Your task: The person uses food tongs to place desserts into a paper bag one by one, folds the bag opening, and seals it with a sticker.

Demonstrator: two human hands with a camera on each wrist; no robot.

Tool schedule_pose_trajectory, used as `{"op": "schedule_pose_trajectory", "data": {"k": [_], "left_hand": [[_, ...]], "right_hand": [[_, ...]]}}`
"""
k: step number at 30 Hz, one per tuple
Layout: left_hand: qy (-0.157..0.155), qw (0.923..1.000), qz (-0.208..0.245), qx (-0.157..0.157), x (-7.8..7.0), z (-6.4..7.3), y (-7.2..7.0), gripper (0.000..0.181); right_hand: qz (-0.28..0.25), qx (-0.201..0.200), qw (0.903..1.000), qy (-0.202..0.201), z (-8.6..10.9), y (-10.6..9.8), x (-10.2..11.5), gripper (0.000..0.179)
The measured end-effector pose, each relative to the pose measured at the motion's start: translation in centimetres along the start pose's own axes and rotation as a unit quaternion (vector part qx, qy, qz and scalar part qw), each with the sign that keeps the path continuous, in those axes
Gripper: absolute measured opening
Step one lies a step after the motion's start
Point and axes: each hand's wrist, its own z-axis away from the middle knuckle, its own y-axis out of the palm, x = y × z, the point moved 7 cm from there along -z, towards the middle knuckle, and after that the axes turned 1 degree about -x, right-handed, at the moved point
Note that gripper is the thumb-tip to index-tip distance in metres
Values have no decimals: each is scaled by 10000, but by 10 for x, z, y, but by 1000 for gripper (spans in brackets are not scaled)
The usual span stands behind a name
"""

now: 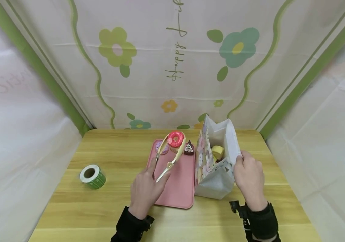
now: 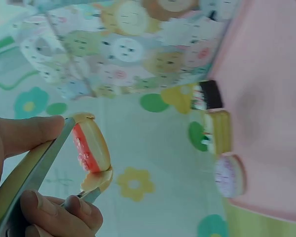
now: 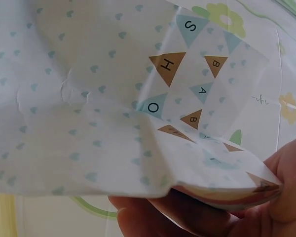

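In the head view my left hand (image 1: 146, 191) holds tongs (image 1: 164, 173) above a pink tray (image 1: 177, 191). The tongs pinch a toy donut (image 1: 171, 141) with red icing, its cream-coloured base showing in the left wrist view. On the tray's far end lie a purple-iced round piece (image 1: 162, 148), a dark cake slice (image 1: 189, 148) and a yellow cake piece (image 2: 221, 132). With thumb and fingers my right hand (image 1: 249, 176) grips the rim of a patterned paper bag (image 1: 216, 184), which stands with its mouth spread. Inside the bag, a yellow piece (image 1: 218, 151) shows.
A roll of green labels (image 1: 97, 179) rests at the left of the wooden table (image 1: 115, 201). Flower-printed white cloth (image 1: 148, 80) walls in the table at the back and both sides. The bag stands close against the tray's right edge.
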Motion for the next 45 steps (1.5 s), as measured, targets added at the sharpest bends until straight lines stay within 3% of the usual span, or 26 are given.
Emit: {"op": "schedule_pose_trajectory", "data": {"k": [9, 17, 26, 33, 42, 45], "left_hand": [[846, 9956, 254, -310, -45, -10, -32, 70], [1432, 9893, 195, -196, -82, -17, -44, 75], [2048, 9787, 100, -36, -111, -25, -40, 73], [2236, 9736, -323, 331, -122, -33, -30, 74], [2927, 9460, -1030, 940, -139, -46, -24, 67], [3053, 9403, -1042, 1084, -143, -52, -27, 66]], "right_hand": [[-50, 12, 10000, -37, 0, -2, 0, 37], [16, 12, 10000, 4, 1, -4, -1, 37], [28, 70, 9999, 77, 1, -3, -3, 37], [26, 64, 9999, 94, 0, -4, -4, 35], [-2, 60, 9999, 118, -2, -6, -7, 37], [-11, 51, 9999, 129, -2, -6, -7, 37]]}}
